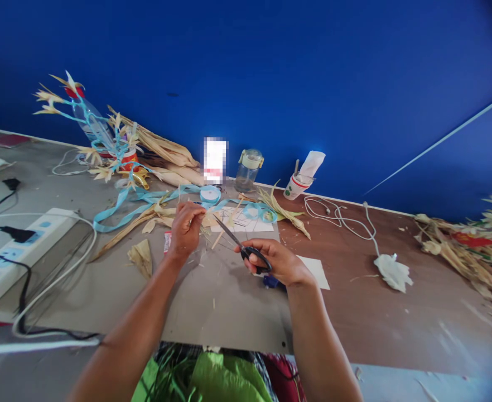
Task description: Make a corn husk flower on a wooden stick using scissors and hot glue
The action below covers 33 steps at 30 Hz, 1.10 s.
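My right hand (277, 259) is wrapped around the black handles of a pair of scissors (231, 235), whose blades point up and left. The fingertips of my left hand (187, 228) pinch together on a small pale strip (209, 216) that looks like dried husk. The scissor tips are close to this strip; whether they touch it I cannot tell. Beyond the hands, thin dark sticks lie on a white sheet (265, 226). Light-blue ribbon (116, 209) and its roll (210, 194) lie behind my left hand. A dark blue object (272, 282) is partly hidden under my right hand.
To the left are a white power strip (41, 245) with cables and blue-stemmed husk flowers (123, 148). Corn husks (162, 146), a glass jar (248, 170) and a paper cup (297, 186) stand along the blue wall. A white cable (355, 235) and crumpled tissue (393, 272) lie right.
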Tool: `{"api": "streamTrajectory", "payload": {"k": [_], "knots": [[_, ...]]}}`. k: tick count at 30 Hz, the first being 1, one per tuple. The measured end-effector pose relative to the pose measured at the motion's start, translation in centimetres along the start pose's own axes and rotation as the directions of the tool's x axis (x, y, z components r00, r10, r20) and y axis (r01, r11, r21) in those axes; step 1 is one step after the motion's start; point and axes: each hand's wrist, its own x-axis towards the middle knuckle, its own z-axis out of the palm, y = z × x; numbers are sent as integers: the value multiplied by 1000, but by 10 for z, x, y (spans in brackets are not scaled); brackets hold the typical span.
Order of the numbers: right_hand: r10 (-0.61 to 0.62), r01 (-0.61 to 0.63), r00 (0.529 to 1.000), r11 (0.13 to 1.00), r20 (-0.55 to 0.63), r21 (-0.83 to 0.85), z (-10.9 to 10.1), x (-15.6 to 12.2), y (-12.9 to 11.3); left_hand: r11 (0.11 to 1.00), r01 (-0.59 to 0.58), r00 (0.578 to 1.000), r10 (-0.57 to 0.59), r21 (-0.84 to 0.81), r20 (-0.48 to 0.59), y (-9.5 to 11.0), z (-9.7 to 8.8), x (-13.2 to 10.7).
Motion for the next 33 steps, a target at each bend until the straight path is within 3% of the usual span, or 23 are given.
{"api": "streamTrajectory", "payload": {"k": [33], "knots": [[2, -2, 1000, 1000, -5, 12, 2, 0, 1, 1000, 21, 1000, -21, 8, -7, -2, 0, -1]]}}
